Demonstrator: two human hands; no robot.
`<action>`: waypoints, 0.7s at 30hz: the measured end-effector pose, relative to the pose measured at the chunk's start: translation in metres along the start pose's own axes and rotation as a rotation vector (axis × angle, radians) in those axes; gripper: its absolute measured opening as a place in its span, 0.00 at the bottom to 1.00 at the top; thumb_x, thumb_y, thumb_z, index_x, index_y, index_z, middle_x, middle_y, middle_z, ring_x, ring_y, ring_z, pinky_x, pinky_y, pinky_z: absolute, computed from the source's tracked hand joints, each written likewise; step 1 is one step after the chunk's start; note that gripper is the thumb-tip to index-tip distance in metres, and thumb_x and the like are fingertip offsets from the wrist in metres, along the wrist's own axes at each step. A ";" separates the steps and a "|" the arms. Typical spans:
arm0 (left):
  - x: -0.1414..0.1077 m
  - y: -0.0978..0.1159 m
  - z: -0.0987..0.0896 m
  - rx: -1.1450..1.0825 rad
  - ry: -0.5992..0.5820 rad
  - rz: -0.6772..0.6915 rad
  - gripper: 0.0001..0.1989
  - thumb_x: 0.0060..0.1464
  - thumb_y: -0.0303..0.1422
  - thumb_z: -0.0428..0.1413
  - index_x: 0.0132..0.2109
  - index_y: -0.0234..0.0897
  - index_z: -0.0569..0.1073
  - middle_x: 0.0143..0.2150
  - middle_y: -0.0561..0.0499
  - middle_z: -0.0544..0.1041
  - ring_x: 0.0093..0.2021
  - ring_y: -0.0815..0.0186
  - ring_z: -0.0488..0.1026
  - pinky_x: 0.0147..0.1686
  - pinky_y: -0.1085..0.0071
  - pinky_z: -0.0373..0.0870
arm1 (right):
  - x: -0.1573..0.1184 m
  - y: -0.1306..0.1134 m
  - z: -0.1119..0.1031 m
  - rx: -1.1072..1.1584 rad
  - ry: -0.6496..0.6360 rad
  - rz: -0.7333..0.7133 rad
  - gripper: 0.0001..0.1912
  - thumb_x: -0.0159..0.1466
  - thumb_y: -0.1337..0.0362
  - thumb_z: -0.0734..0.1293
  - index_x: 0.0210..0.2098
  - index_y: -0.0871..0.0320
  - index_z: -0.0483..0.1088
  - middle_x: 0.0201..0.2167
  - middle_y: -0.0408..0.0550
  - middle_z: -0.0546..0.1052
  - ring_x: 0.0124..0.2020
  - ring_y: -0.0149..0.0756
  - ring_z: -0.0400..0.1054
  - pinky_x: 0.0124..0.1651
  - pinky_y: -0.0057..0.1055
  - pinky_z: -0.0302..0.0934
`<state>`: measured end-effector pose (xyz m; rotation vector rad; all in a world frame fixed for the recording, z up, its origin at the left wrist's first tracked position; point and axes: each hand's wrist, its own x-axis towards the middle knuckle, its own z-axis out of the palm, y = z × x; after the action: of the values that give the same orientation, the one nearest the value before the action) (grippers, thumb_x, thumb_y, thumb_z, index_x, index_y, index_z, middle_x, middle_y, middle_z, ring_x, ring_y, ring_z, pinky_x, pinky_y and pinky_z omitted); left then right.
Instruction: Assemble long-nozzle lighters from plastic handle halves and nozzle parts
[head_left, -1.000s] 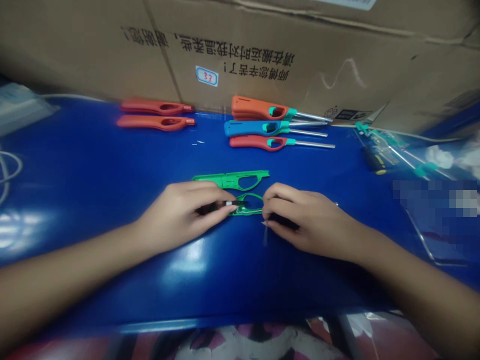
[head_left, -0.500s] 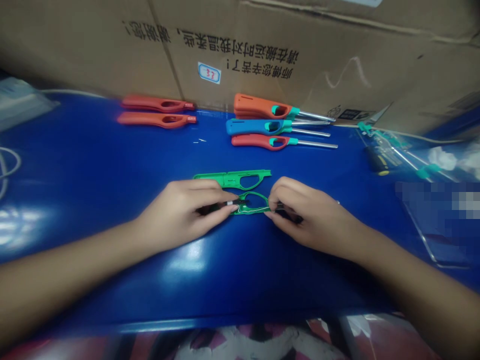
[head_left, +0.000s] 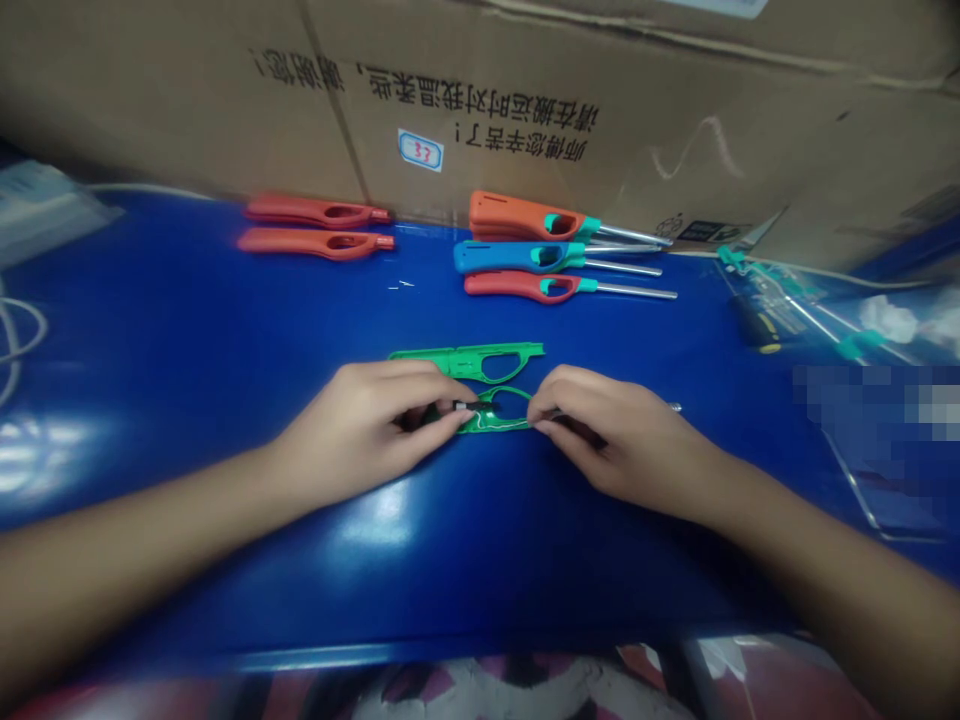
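Near green shell half (head_left: 498, 429) lies on the blue counter (head_left: 225, 330), between the two hands; take it as the middle of a clock. At 9 o'clock, the left hand (head_left: 375, 410) is almost closed, thumb and forefinger pinching a black part (head_left: 480, 405) over the shell and hiding its handle end. At 3 o'clock, the right hand (head_left: 615, 425) is curled, fingertips brought together at the shell's nose; it seems to grip a metal rod, whose tip (head_left: 676, 407) shows past its far side, though the grip itself is hidden. Far green shell half (head_left: 459, 359) sits just beyond, near 12 o'clock, with the blue lighter (head_left: 514, 257) farther out that way and two red casings (head_left: 289, 241) between 10 and 11.

What could go wrong, as I judge it: the thin white wire (head_left: 505, 424) runs loose along the near rim, so a tug from the right could pull it out of line, or a careless press pinch it. If the left pinch slackened, the black part might lift or tilt.

Against half a second ago, the right fingertips have edged inward towards 9 o'clock, and more rod tip shows. The left pinch looks unchanged.
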<state>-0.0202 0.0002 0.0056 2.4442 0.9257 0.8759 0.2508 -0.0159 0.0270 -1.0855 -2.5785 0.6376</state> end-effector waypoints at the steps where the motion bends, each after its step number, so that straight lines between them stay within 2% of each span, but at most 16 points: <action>1: 0.000 0.000 0.000 0.000 0.000 -0.006 0.06 0.62 0.31 0.60 0.44 0.37 0.80 0.32 0.53 0.79 0.28 0.73 0.71 0.29 0.78 0.68 | 0.000 0.000 0.000 -0.004 -0.004 0.000 0.08 0.71 0.70 0.59 0.45 0.54 0.68 0.45 0.48 0.75 0.43 0.35 0.69 0.43 0.31 0.61; 7: 0.000 0.000 0.000 -0.010 -0.003 -0.005 0.06 0.62 0.31 0.60 0.44 0.36 0.80 0.33 0.53 0.79 0.28 0.74 0.71 0.28 0.78 0.66 | 0.001 -0.004 -0.001 -0.042 -0.021 0.005 0.06 0.72 0.66 0.62 0.45 0.54 0.71 0.44 0.46 0.75 0.40 0.33 0.71 0.39 0.29 0.61; 12: 0.001 0.001 0.000 -0.018 0.003 -0.014 0.06 0.63 0.31 0.60 0.44 0.35 0.80 0.32 0.53 0.78 0.27 0.74 0.70 0.28 0.78 0.66 | 0.005 -0.005 0.003 -0.046 0.058 0.045 0.04 0.71 0.63 0.65 0.41 0.56 0.70 0.40 0.45 0.77 0.39 0.32 0.71 0.37 0.28 0.61; 21: 0.001 0.006 0.003 -0.053 0.039 -0.085 0.04 0.61 0.30 0.62 0.42 0.36 0.81 0.32 0.56 0.79 0.26 0.76 0.70 0.27 0.81 0.65 | 0.003 -0.002 0.008 -0.176 0.066 -0.036 0.09 0.74 0.61 0.61 0.42 0.56 0.72 0.41 0.45 0.77 0.39 0.33 0.72 0.36 0.29 0.60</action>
<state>-0.0144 -0.0037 0.0072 2.3323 0.9994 0.9097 0.2441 -0.0169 0.0210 -1.0900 -2.6303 0.3652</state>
